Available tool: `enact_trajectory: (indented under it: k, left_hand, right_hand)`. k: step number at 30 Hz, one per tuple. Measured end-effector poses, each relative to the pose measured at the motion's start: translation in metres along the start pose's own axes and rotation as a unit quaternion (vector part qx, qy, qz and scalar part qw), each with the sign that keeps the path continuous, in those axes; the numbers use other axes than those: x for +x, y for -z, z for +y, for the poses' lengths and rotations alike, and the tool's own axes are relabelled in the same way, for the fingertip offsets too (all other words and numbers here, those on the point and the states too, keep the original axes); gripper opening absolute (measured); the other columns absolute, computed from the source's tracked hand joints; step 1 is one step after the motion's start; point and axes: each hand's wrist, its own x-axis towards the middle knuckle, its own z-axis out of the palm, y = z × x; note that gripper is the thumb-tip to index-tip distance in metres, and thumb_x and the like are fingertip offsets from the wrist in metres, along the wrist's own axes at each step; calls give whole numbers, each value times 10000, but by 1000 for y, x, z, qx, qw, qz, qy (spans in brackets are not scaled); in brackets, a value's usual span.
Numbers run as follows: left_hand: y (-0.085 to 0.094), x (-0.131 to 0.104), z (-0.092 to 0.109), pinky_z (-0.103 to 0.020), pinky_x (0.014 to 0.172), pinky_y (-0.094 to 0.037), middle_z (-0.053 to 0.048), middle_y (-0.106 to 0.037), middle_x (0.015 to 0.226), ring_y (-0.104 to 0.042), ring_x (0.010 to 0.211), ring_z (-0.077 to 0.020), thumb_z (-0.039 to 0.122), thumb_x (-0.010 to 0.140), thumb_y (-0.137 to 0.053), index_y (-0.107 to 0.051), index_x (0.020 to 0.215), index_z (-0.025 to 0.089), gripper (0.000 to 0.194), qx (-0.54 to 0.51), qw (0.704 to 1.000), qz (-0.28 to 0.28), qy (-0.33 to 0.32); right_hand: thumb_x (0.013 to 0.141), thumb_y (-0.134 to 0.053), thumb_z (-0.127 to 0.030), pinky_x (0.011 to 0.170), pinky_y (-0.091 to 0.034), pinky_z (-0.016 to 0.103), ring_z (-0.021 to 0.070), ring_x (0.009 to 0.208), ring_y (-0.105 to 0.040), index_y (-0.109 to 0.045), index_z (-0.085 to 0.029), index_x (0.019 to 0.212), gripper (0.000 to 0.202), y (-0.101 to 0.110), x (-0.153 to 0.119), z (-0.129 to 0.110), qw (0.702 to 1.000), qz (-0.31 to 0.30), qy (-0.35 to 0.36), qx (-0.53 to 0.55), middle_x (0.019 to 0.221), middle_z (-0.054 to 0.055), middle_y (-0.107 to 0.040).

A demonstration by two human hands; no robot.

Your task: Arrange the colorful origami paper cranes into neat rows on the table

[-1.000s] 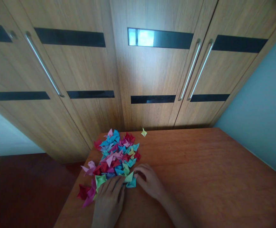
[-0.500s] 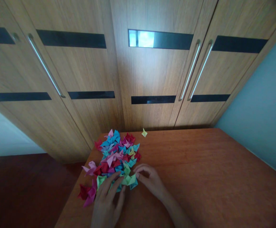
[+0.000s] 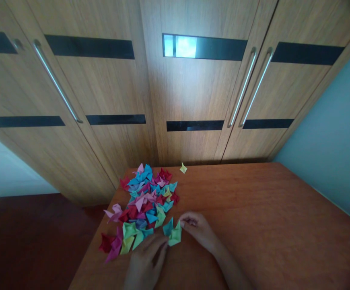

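Observation:
Many folded paper pieces in pink, red, blue, green and yellow form a pile (image 3: 141, 201) on the left part of the wooden table. A light green folded piece (image 3: 175, 235) is held between my two hands, just right of the pile. My left hand (image 3: 147, 257) pinches its lower left side, fingers closed. My right hand (image 3: 199, 231) has thumb and forefinger closed on its upper right tip. Beside the green piece, on its left, is a teal folded piece (image 3: 168, 227). Yellow-green pieces (image 3: 127, 244) lie left of my left hand.
One small yellow folded piece (image 3: 183, 168) sits apart near the table's back edge. The brown table (image 3: 253, 209) stands against a wooden wardrobe (image 3: 193, 96) with long metal handles. A pale blue wall (image 3: 338, 141) is on the right.
Both hands have moved slightly right, with the light green piece drawn away from the pile. The teal piece has shifted too. Green pieces beneath my left hand are now uncovered.

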Motion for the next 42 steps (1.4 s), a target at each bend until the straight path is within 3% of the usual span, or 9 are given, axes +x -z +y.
enact_trajectory:
  k: [6, 12, 15, 19, 24, 33, 37, 42]
  left_hand:
    - [3, 1, -3, -264, 788, -564, -38, -713, 949, -681, 862, -164, 239, 934, -434, -665, 994, 238, 238, 79, 997, 8, -19]
    - [43, -21, -31, -316, 792, -546, -69, -696, 950, -661, 858, -204, 370, 938, -401, -687, 958, 219, 324, 236, 970, 48, 26]
    - [58, -43, -51, -358, 820, -537, -81, -690, 1002, -644, 923, -237, 388, 921, -371, -687, 976, 220, 362, 293, 953, 17, 72]
    - [60, -60, -64, -365, 825, -536, -59, -704, 1033, -644, 959, -250, 376, 880, -393, -701, 966, 247, 345, 312, 942, -47, 113]
    - [54, -56, -64, -326, 714, -560, -43, -727, 987, -685, 870, -237, 349, 885, -374, -718, 946, 263, 360, 298, 945, -71, 114]
    - [64, -53, -63, -227, 683, -565, -24, -744, 900, -694, 804, -181, 416, 928, -361, -719, 892, 267, 390, 233, 972, 8, 42]
    - [71, -44, -51, -209, 710, -569, -9, -748, 878, -699, 811, -168, 427, 934, -395, -719, 906, 272, 361, 209, 977, 42, 2]
    - [76, -28, -29, -191, 726, -576, 17, -748, 860, -708, 756, -147, 439, 920, -452, -714, 907, 288, 302, 159, 986, 57, 8]
  right_hand:
    - [840, -561, -320, 644, -473, 241, 151, 712, -625, -690, -184, 846, 187, -6, 2, 6, 995, 41, -1, -86, 809, 32, -705]
    - [849, -551, -278, 672, -469, 245, 156, 755, -633, -689, -191, 872, 165, -6, 1, 6, 994, 44, 8, -99, 844, 33, -707]
    - [857, -547, -271, 667, -458, 241, 153, 757, -624, -691, -200, 874, 161, -7, 0, 2, 993, 33, 15, -109, 844, 23, -699]
    - [856, -551, -265, 651, -450, 235, 144, 737, -608, -689, -202, 877, 154, -9, -2, -1, 992, 24, 21, -119, 837, 19, -687]
    - [861, -544, -265, 646, -442, 232, 138, 723, -601, -695, -202, 875, 164, -7, -1, -1, 991, 27, 27, -132, 833, 17, -684]
    - [870, -548, -292, 686, -459, 242, 155, 766, -628, -697, -196, 876, 177, -6, -1, 1, 993, 42, 16, -112, 857, 30, -701]
    - [876, -542, -323, 691, -461, 247, 163, 779, -631, -696, -196, 874, 200, -6, -1, 0, 993, 41, 9, -106, 865, 37, -704]
    - [877, -543, -365, 696, -464, 254, 167, 785, -631, -694, -194, 883, 228, -5, -1, 2, 995, 51, -5, -91, 873, 42, -706]
